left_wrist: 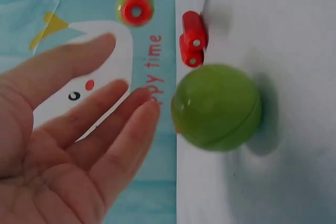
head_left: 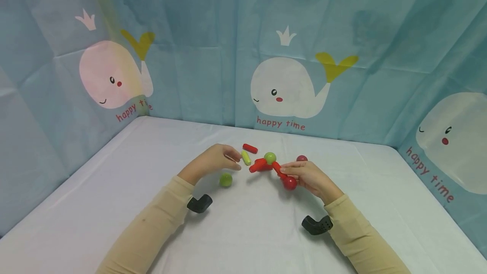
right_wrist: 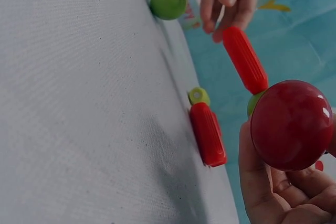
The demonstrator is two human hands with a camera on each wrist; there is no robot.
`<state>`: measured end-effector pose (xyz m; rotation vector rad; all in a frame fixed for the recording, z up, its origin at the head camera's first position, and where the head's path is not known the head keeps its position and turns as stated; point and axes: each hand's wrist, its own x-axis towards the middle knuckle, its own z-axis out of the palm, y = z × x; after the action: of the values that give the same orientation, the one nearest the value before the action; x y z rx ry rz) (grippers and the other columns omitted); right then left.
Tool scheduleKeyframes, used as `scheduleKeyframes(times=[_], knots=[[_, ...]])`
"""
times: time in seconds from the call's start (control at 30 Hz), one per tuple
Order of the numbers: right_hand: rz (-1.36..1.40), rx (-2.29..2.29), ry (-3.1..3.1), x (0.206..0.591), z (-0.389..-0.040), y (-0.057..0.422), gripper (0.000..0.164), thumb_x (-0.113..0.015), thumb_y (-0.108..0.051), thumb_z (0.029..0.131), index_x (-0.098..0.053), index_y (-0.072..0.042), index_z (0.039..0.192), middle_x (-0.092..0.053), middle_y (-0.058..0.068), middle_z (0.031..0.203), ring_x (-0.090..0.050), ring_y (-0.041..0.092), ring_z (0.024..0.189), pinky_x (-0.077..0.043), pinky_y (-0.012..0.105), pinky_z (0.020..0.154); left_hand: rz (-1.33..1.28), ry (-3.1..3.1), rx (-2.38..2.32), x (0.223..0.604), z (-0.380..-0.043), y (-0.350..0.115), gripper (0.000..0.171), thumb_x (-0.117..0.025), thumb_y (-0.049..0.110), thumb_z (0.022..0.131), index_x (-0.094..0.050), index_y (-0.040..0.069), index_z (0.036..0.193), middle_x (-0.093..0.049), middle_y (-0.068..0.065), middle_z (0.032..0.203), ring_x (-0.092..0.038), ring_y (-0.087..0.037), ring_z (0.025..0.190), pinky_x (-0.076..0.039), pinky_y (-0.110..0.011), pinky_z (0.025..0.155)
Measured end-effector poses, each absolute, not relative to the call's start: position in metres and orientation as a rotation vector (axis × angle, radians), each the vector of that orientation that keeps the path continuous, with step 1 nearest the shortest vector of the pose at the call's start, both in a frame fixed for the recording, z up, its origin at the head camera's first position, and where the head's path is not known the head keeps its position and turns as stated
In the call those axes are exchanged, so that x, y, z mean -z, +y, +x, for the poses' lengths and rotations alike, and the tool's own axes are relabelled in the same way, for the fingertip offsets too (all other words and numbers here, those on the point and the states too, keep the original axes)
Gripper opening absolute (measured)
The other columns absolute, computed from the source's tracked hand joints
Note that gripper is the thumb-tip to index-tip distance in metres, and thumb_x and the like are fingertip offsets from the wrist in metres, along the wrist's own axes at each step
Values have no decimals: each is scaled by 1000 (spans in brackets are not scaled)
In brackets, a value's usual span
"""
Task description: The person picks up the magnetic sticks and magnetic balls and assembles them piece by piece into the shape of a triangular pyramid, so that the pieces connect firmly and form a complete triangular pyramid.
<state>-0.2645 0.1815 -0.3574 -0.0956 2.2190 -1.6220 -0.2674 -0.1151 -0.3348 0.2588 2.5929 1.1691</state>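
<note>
Head, unlike left wrist, shows right grip pinching a red rod; left grip relaxed.

The pinched rod in my grip is bright red, the near ball glossy red, the far ball lime green. I also see a green loose ball, a yellow-green rod and a purplish-red ball against white cloth. My sleeves are plain beige, my wrist cameras black. The light-blue curtain bears white whales, yellow tails and red lettering.
</note>
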Motion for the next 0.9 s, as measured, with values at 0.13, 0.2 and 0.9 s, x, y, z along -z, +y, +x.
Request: scheduleKeyframes(times=[0.13, 0.2, 0.9], knots=[[-86, 1636, 2213, 357, -264, 182, 40, -65, -21, 95, -64, 5, 125, -75, -1, 94, -66, 11, 88, -54, 21, 77, 293, 2550, -1085, 334, -269, -126, 37, -76, 28, 85, -69, 16, 120, -69, 0, 120, -60, -20, 116, -46, -48, 104], [-86, 1639, 2210, 357, -264, 182, 40, -66, -21, 95, -64, 5, 125, -75, -2, 94, -66, 10, 88, -54, 21, 76, 304, 2541, -1036, 333, -269, -131, 38, -77, 29, 84, -69, 18, 119, -69, 1, 121, -60, -19, 117, -45, -48, 104], [-113, 1641, 2189, 357, -265, 183, 41, -65, -20, 95, -63, 6, 126, -76, 0, 95, -68, 9, 86, -55, 21, 78, 336, 2431, -872, 343, -274, -142, 28, -80, 18, 79, -70, 23, 104, -65, 5, 113, -56, -20, 112, -46, -46, 100]])
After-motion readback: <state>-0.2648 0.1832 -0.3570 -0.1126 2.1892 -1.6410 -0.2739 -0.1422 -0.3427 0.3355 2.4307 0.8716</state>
